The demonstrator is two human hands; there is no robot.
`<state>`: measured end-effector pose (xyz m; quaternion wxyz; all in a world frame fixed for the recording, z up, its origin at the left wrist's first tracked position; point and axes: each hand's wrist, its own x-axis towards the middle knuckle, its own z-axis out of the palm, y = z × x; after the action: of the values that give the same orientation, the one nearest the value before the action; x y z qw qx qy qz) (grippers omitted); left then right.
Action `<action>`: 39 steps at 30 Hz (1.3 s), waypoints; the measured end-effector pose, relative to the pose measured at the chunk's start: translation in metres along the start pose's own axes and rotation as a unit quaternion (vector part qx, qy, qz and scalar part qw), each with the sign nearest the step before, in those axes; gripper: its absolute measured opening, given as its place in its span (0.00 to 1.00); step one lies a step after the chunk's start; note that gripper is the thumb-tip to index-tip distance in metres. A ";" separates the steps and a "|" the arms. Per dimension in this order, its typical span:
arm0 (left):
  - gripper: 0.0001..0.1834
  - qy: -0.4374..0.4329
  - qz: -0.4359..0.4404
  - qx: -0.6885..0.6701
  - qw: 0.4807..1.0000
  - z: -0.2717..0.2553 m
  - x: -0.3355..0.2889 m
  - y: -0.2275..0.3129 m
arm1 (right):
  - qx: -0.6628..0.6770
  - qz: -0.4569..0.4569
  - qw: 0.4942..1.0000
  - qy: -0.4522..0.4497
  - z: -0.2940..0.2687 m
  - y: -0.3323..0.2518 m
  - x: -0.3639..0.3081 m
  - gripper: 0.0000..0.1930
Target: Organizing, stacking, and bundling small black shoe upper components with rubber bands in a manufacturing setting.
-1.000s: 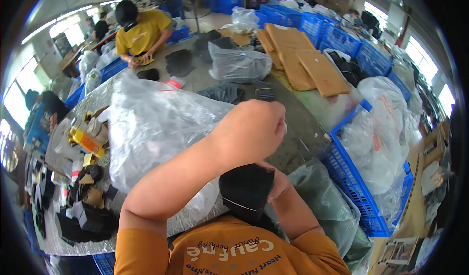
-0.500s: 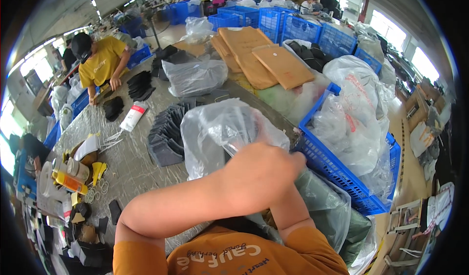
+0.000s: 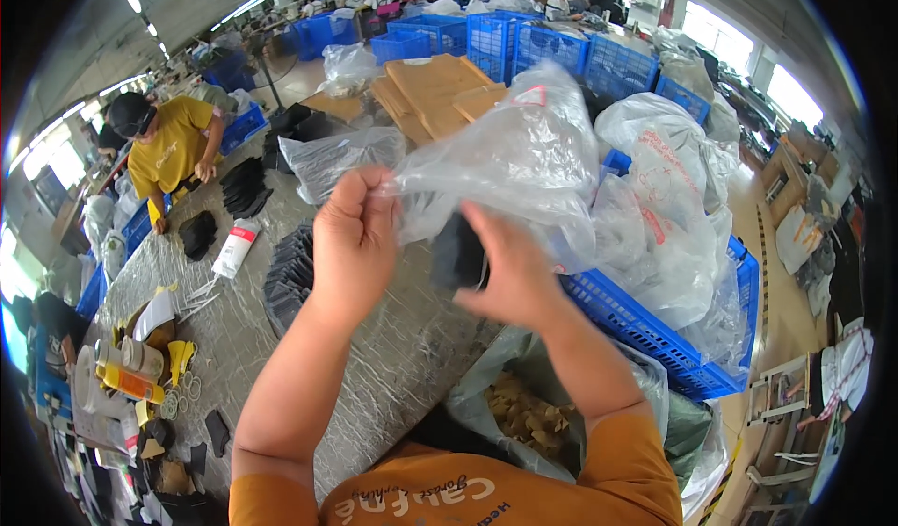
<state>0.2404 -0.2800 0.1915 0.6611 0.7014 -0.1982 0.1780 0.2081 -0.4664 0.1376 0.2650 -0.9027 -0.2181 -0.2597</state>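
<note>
A clear plastic bag (image 3: 524,143) is raised over the table. My left hand (image 3: 357,236) is closed, pinching the bag's gathered edge. Slightly blurred, my right hand (image 3: 514,269) has its thumb and fingers spread beneath the bag, beside a dark flat piece (image 3: 456,255). Whether that piece touches the hand or lies inside the bag I cannot tell. Left of my left hand, a fanned row of dark grey pieces (image 3: 288,278) lies on the table (image 3: 374,367), partly hidden by my wrist. Beyond it sits a filled clear bag (image 3: 341,161).
At right, a blue crate (image 3: 645,339) holds crumpled plastic bags (image 3: 669,236). An open sack (image 3: 528,414) with brown scraps stands near me. Brown paper packages (image 3: 430,91) lie at the back. A co-worker (image 3: 173,147) handles things at far left, near black stacks (image 3: 245,187) and glue bottles (image 3: 129,381).
My left hand has come back from the right, drawing the bag's edge leftward, and the bag has risen off the table. My right hand now shows with fingers spread. The view has shifted slightly.
</note>
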 end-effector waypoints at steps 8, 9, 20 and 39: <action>0.12 -0.221 0.241 0.373 0.868 -0.021 -0.035 -0.057 | 0.782 0.281 0.556 -0.039 0.047 0.037 -0.070 0.43; 0.11 -0.202 0.250 0.365 0.874 -0.025 -0.036 -0.059 | 0.791 0.280 0.539 -0.071 0.050 0.049 -0.071 0.40; 0.18 -0.380 0.141 0.263 0.875 0.009 -0.105 -0.084 | 0.439 0.291 0.850 -0.029 0.061 0.095 0.005 0.33; 0.20 0.040 -0.347 -0.143 0.926 0.035 0.018 -0.165 | 0.192 0.428 0.859 0.206 0.108 0.313 0.084 0.35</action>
<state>0.3399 -0.3078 0.0572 0.7825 0.6162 0.0612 -0.0649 0.4778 -0.6202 -0.0062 0.5570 -0.7641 0.2033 -0.2540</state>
